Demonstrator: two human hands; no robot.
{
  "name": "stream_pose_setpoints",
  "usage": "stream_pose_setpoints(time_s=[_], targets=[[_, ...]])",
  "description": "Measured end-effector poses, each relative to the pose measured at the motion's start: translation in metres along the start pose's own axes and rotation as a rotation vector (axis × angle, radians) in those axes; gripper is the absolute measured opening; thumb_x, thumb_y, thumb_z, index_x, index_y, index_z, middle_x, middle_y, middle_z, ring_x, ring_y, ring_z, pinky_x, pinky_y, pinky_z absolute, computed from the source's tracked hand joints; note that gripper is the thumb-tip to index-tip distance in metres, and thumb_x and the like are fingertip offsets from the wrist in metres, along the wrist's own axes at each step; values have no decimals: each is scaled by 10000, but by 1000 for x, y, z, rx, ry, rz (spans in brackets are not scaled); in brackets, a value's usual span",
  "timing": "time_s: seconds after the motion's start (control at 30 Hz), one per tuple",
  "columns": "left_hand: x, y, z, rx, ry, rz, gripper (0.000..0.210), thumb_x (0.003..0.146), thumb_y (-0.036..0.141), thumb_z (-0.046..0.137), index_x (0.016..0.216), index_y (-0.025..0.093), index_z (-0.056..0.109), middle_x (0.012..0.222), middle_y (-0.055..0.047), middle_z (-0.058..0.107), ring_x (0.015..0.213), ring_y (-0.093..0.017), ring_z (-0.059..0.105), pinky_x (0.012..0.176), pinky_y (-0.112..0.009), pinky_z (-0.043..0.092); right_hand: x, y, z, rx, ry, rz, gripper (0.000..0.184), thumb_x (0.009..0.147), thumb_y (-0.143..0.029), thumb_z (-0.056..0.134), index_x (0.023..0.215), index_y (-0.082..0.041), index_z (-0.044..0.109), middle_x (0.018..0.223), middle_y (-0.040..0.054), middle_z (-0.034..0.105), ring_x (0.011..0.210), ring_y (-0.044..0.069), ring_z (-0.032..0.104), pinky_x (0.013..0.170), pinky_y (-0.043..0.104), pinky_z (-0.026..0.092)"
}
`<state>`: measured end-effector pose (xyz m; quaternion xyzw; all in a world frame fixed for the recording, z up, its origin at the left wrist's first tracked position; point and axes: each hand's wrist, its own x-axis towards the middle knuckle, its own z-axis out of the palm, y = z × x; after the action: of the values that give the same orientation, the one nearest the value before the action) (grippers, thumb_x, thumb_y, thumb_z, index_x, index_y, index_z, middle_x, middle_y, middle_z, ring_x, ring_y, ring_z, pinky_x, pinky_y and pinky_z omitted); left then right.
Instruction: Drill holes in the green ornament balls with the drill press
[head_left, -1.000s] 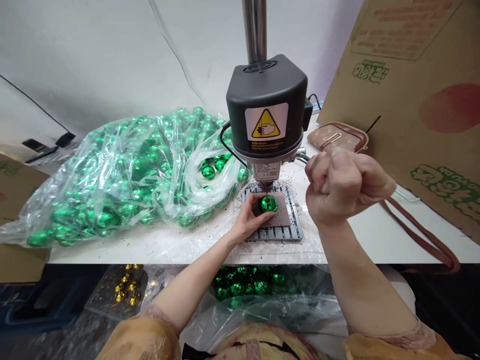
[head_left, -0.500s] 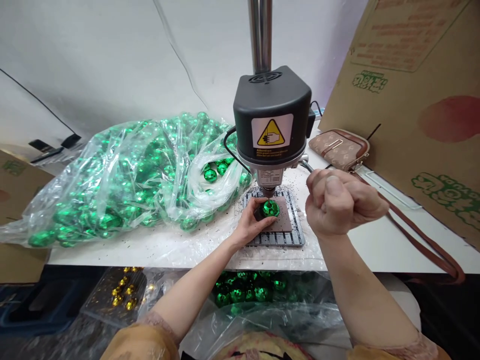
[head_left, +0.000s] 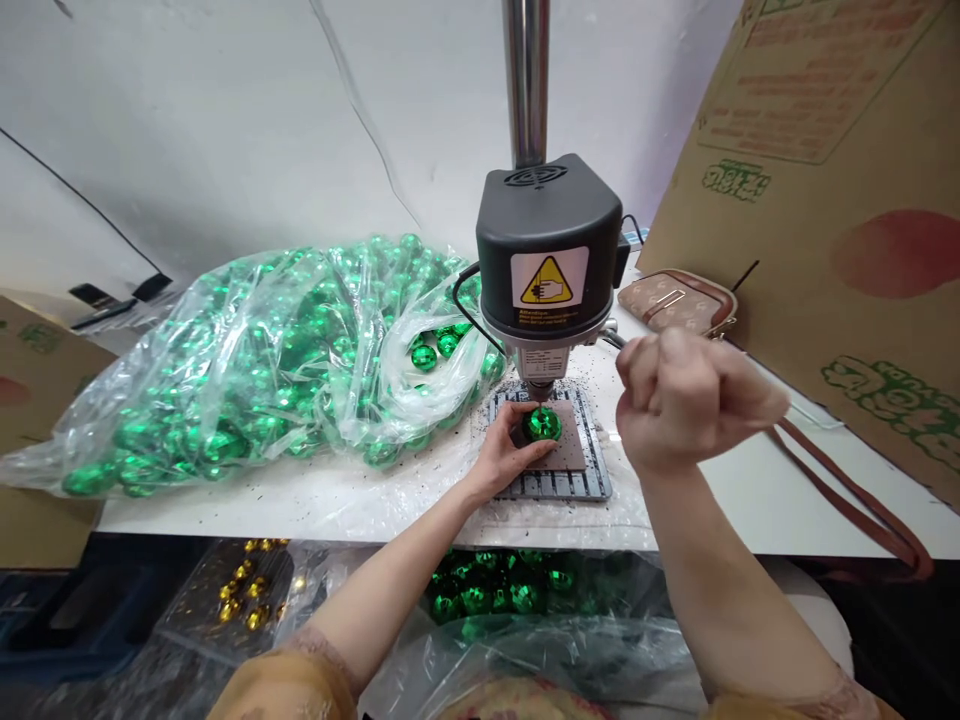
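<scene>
A shiny green faceted ball sits on a small brown board on the slotted base of a bench drill press. My left hand pinches the ball between thumb and fingers, under the drill chuck. To the right of the drill head, my right hand is closed around the feed lever. Only the lever's inner end shows; the fist covers the rest and is slightly blurred.
A clear bag of many green balls lies left of the drill. More green balls are in plastic below the table edge, near gold balls. A patterned purse and cardboard box stand right. Dark shavings surround the base.
My right fist has risen slightly and turned a little on the lever. My left hand stays on the green ball. The whole view has shifted slightly.
</scene>
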<state>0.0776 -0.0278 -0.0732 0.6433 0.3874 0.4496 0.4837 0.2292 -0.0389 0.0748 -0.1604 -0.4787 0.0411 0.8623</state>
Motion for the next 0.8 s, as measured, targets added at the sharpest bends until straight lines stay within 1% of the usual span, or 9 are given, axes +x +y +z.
stream_pose_setpoints(time_s=[0.1,0.2,0.37,0.4,0.47,0.57,0.63,0.7,0.8], targets=[[-6,9,-1,96,84,36,497,767,406,827,1137,189,577,1097,-84,684,1049,-241,664,934,-382,527,23,-10,14,-51,25,179,438,845,-144,606,497,-187,344,413,-79,323,381,42,319,419,270,263],[-36,22,-7,345,148,155,421,778,387,801,1074,195,572,1038,-75,670,975,-231,654,856,-366,527,35,-13,19,-56,-8,259,430,865,-169,606,506,-197,371,420,-79,357,400,50,346,458,286,310],[-120,36,-29,823,-297,592,376,848,444,720,1076,188,565,1010,-93,676,933,-237,632,785,-361,516,33,-11,15,-64,-21,229,430,876,-196,606,512,-197,379,434,-76,381,402,54,367,456,293,304],[-130,37,-35,906,-351,668,416,862,500,699,1100,183,572,1040,-109,681,985,-258,629,823,-385,518,32,-11,15,-67,-16,227,432,874,-194,607,510,-198,376,434,-76,379,399,53,365,453,293,299],[-136,38,-49,974,-338,756,487,884,574,657,1157,180,574,1108,-135,689,1094,-289,614,905,-430,515,31,-11,16,-69,-5,225,437,872,-190,605,507,-199,365,435,-76,374,393,47,353,444,292,285],[-95,39,-77,913,-72,656,263,957,368,607,1166,210,583,1100,-120,705,1099,-267,623,941,-435,507,30,-10,19,-48,16,199,442,868,-169,592,504,-205,344,431,-75,360,386,42,338,429,288,268],[-43,40,-99,857,130,437,144,970,216,538,1095,217,608,1038,-101,697,1021,-251,627,938,-437,490,29,-10,20,-38,23,165,446,866,-152,581,501,-207,331,425,-75,346,385,40,329,426,286,272],[14,38,-121,778,304,147,94,932,189,585,1018,196,624,1057,-119,667,1070,-277,584,1006,-465,437,30,-9,20,-44,21,139,453,864,-146,575,494,-205,322,422,-77,336,381,38,319,424,284,281],[82,29,-145,704,380,-4,161,849,230,736,920,165,607,1023,-131,641,1129,-301,535,1082,-501,357,30,-8,18,-62,13,122,464,864,-165,585,483,-201,321,419,-78,326,375,37,311,423,285,295]])
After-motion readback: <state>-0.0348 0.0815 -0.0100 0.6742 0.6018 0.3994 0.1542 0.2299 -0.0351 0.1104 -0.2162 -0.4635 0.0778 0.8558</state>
